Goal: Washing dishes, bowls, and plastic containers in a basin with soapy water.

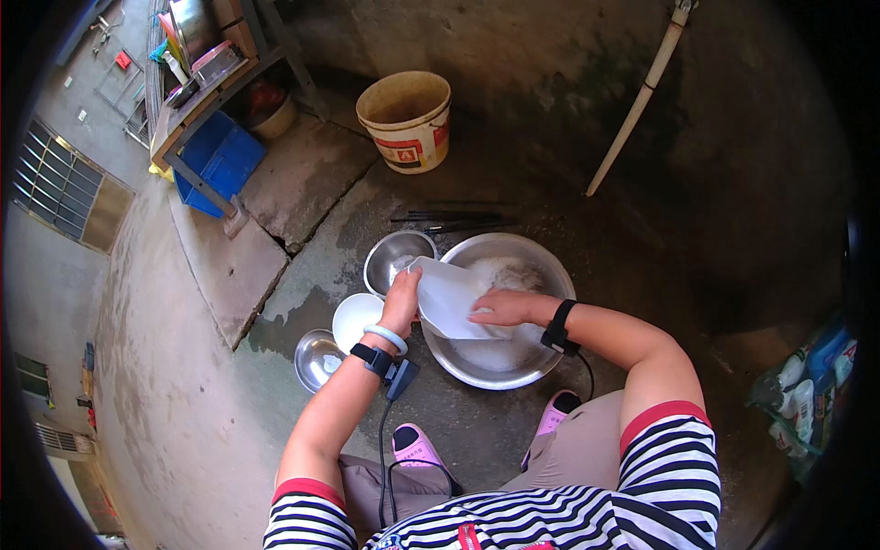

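Observation:
My left hand (401,297) grips the left edge of a white angular dish (443,292), which is tilted over a large metal basin (565,289). On the dish's inner face, near its right side, lies my right hand (505,307); whether its fingers hold something small is hard to tell. Suds (498,354) and a greyish scrubber-like thing (520,276) are in the basin. A small metal bowl (375,265) touches the basin's upper left. Below that bowl is a white bowl (354,317), partly behind my left wrist, and beside it a second metal bowl (307,357).
Thin dark rods (467,223) lie on the floor beyond the basin. A worn bucket (440,148) stands near the wall, and a pale pipe (636,110) leans at the right. A blue crate (223,158) sits under a shelf; bagged bottles (801,405) are at far right.

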`<state>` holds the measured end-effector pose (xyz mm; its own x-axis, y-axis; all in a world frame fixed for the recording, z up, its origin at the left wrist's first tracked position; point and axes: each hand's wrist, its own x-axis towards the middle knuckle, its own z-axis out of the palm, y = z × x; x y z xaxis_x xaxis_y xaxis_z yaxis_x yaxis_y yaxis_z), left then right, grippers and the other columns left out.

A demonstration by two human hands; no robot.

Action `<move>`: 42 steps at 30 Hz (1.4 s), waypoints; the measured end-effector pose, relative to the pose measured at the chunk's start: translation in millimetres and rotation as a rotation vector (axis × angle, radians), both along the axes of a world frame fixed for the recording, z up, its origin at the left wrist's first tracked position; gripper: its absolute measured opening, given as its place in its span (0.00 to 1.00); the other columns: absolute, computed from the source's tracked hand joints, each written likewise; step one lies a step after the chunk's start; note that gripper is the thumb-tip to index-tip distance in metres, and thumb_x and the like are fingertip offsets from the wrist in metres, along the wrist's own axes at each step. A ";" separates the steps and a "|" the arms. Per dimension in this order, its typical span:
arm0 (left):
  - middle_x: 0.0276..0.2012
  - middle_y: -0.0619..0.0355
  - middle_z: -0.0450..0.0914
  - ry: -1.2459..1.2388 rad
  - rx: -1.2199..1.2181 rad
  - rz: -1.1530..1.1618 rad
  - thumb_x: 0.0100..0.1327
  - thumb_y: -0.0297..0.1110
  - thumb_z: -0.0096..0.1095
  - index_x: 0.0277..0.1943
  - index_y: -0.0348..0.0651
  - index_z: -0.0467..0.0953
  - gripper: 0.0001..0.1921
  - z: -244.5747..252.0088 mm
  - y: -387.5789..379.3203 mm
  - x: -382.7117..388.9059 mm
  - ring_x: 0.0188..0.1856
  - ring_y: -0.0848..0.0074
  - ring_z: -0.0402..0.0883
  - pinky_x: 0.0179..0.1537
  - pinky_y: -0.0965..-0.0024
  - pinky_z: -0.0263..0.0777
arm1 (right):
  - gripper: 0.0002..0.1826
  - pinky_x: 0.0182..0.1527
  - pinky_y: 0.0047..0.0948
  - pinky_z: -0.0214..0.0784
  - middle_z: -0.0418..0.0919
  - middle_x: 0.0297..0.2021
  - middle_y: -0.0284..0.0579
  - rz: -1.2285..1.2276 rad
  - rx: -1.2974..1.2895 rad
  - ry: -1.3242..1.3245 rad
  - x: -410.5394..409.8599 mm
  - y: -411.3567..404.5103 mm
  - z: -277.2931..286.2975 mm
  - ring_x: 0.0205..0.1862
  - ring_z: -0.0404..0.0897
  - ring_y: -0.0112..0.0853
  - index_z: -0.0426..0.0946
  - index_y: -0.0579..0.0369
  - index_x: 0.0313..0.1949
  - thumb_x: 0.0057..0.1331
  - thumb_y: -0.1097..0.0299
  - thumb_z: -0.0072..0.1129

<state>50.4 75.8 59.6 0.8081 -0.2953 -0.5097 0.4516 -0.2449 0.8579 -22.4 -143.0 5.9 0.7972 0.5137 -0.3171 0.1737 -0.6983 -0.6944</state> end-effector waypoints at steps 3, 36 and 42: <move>0.28 0.57 0.73 0.093 -0.041 0.038 0.65 0.49 0.42 0.46 0.42 0.68 0.19 -9.0 7.9 10.9 0.22 0.77 0.71 0.19 0.74 0.64 | 0.21 0.49 0.40 0.66 0.76 0.41 0.55 -0.090 0.346 -0.051 -9.2 38.0 52.1 0.47 0.74 0.45 0.74 0.58 0.45 0.60 0.55 0.53; 0.31 0.50 0.82 -0.561 0.285 -0.255 0.43 0.35 0.73 0.38 0.34 0.77 0.20 44.5 7.7 6.4 0.33 0.68 0.81 0.38 0.69 0.73 | 0.38 0.58 0.44 0.61 0.63 0.57 0.59 -0.177 -0.509 -0.317 -13.0 -21.9 -53.3 0.60 0.60 0.54 0.64 0.47 0.60 0.49 0.54 0.66; 0.33 0.54 0.81 -0.549 0.263 -0.310 0.43 0.34 0.76 0.41 0.33 0.75 0.23 51.4 -11.3 3.6 0.34 0.75 0.80 0.38 0.73 0.73 | 0.21 0.52 0.45 0.65 0.68 0.51 0.56 -0.123 -0.411 -0.274 -31.2 -44.5 -100.6 0.52 0.69 0.52 0.74 0.53 0.43 0.48 0.64 0.64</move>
